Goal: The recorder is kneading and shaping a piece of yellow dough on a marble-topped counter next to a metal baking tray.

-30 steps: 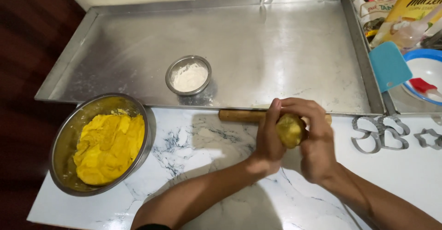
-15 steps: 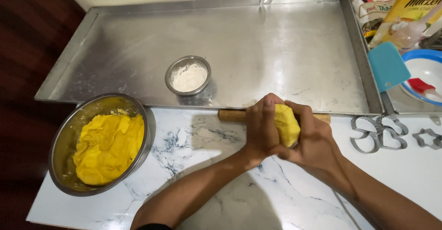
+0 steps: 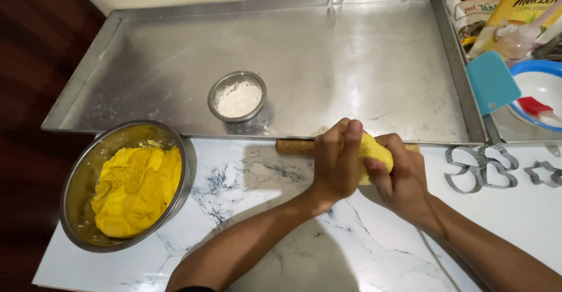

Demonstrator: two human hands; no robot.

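A lump of yellow dough (image 3: pixel 374 151) sits squeezed between both palms, held up just above the marble worktop (image 3: pixel 281 251). The left hand (image 3: pixel 336 160) is curled closed over the near-left side of the lump, knuckles up; the right hand (image 3: pixel 401 181) cups it from the other side, fingers wrapped round and gripping. Only a wedge of yellow shows between them.

Right behind the hands lies a wooden rolling pin (image 3: pixel 295 146), mostly hidden by them, its left end poking out against the rim of the big metal baking tray (image 3: pixel 351 64). Further back from the left hand, inside the tray, stands a small steel cup of white flour (image 3: pixel 237 97). Well off to the left of the left forearm sits the steel mixing bowl (image 3: pixel 79 181) with the rest of the yellow dough (image 3: pixel 137 189) heaped inside. Just to the right of the right hand lie metal cookie cutters (image 3: pixel 480 166), and beyond them a blue scraper (image 3: pixel 492 81) leaning by a blue-rimmed bowl (image 3: pixel 541 93).

Risks, as I read it: the dough looks soft and greasy, so a hard squeeze could push it out between the fingers or leave it stuck to the palms. A backward nudge of the knuckles could set the pin rolling along the tray edge
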